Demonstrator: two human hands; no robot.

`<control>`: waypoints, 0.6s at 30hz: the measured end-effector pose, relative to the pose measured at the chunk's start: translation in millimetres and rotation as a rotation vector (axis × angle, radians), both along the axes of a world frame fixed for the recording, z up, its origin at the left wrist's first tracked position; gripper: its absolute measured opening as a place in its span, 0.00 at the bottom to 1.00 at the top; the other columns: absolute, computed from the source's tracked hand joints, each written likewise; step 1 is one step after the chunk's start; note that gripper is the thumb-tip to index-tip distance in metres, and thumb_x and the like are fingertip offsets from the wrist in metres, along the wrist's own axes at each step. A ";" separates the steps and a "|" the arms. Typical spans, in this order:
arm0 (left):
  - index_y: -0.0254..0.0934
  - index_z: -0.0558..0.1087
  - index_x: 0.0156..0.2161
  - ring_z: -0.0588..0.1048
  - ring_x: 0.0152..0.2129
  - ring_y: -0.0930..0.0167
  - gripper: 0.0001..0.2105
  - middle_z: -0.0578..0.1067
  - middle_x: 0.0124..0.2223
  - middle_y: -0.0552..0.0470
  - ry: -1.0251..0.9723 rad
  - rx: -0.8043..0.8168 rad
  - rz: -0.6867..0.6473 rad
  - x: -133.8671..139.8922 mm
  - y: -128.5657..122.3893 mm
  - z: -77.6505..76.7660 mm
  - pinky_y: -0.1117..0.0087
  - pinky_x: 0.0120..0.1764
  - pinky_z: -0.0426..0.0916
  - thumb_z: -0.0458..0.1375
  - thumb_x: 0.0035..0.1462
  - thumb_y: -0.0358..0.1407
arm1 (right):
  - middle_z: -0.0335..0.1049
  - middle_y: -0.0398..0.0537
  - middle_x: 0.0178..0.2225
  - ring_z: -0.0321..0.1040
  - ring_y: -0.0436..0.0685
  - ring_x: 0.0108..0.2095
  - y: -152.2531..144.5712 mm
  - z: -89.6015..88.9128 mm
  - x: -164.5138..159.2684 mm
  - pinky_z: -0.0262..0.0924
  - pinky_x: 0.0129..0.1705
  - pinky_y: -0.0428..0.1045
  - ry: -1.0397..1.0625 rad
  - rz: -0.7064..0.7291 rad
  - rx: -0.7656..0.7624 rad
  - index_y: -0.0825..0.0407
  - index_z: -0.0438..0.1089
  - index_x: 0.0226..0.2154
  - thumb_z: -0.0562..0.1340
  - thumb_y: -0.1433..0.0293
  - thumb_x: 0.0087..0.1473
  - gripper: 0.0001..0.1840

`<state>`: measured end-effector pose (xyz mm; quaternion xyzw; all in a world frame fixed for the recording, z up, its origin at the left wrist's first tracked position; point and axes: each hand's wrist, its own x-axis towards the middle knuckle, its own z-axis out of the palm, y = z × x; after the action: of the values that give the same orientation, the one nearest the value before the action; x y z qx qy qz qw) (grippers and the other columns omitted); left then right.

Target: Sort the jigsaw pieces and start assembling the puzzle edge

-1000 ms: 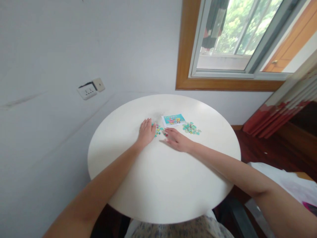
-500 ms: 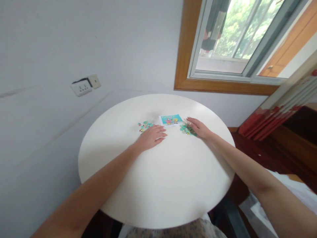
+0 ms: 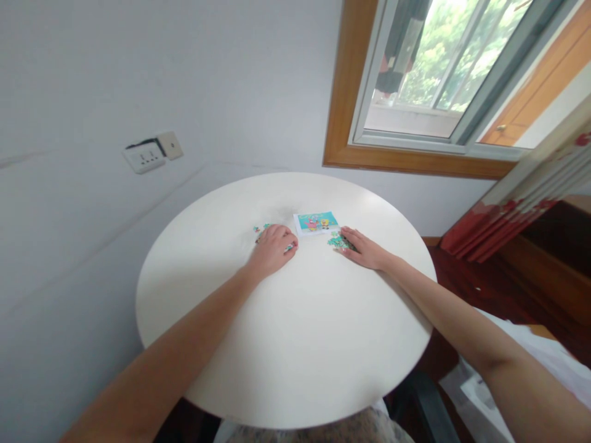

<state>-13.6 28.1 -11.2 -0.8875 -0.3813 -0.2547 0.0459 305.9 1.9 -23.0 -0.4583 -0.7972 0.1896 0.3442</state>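
Observation:
My left hand (image 3: 272,249) is curled down over a pile of small jigsaw puzzle pieces (image 3: 257,229), its fingers bent inward. Between thumb and fingers, a few green and white pieces (image 3: 290,247) show. Most of that pile is hidden under the hand. On the other side, my right hand (image 3: 367,249) lies low with fingers spread over a second pile of green jigsaw pieces (image 3: 336,240), partly covering it. Behind and between both hands rests a picture card (image 3: 318,223) with cartoon figures on turquoise.
Everything lies on a round white table (image 3: 295,344). A wall with a socket plate (image 3: 145,157) is at the left, a wood-framed window (image 3: 415,161) at the back right. A red and white curtain (image 3: 489,215) hangs at the right, near a dark chair armrest (image 3: 431,406).
My left hand has closed from outstretched fingers over its pieces and shifted slightly left. My right hand has moved left and toward me, further over its pile. The view has shifted slightly.

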 end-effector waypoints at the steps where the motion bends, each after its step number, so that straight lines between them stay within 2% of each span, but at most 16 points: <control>1: 0.40 0.75 0.37 0.67 0.46 0.60 0.07 0.71 0.43 0.46 -0.004 0.006 0.028 0.3 -0.5 -0.5 0.54 0.52 0.61 0.55 0.60 0.35 | 0.60 0.58 0.62 0.55 0.66 0.64 -2.4 -0.1 -1.4 0.43 0.67 0.65 -0.069 0.023 0.021 0.53 0.67 0.57 0.62 0.50 0.54 0.34; 4: 0.40 0.75 0.39 0.65 0.47 0.58 0.07 0.70 0.45 0.45 -0.010 0.018 0.098 0.8 -2.0 -1.5 0.53 0.52 0.60 0.55 0.59 0.34 | 0.55 0.63 0.64 0.52 0.67 0.65 -7.3 0.1 -6.8 0.45 0.67 0.65 -0.284 0.082 0.086 0.57 0.59 0.62 0.55 0.50 0.60 0.36; 8: 0.39 0.74 0.43 0.65 0.48 0.57 0.09 0.70 0.46 0.44 -0.011 0.020 0.161 0.7 -3.0 -2.2 0.52 0.52 0.59 0.55 0.58 0.33 | 0.54 0.64 0.65 0.52 0.66 0.65 -8.1 1.1 -16.6 0.50 0.66 0.64 -0.346 0.121 0.136 0.56 0.55 0.64 0.52 0.50 0.62 0.36; 14: 0.40 0.73 0.45 0.65 0.48 0.58 0.10 0.70 0.46 0.45 0.001 0.010 0.191 0.6 -2.1 -3.2 0.54 0.51 0.60 0.54 0.59 0.33 | 0.59 0.69 0.60 0.56 0.69 0.62 -4.4 -2.2 -32.5 0.54 0.63 0.64 -0.384 -0.002 0.197 0.60 0.59 0.61 0.49 0.49 0.62 0.37; 18: 0.39 0.73 0.46 0.65 0.48 0.58 0.11 0.70 0.47 0.44 0.000 0.001 0.196 0.6 -2.2 -3.2 0.54 0.51 0.61 0.54 0.60 0.34 | 0.60 0.67 0.59 0.58 0.69 0.61 -5.7 -3.4 -36.2 0.55 0.63 0.64 -0.395 -0.041 0.201 0.58 0.62 0.59 0.50 0.50 0.63 0.34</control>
<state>-13.1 25.9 -14.4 -0.8460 -0.4660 -0.2493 0.0710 269.7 -3.9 -26.3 -0.4661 -0.8545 0.0085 0.2293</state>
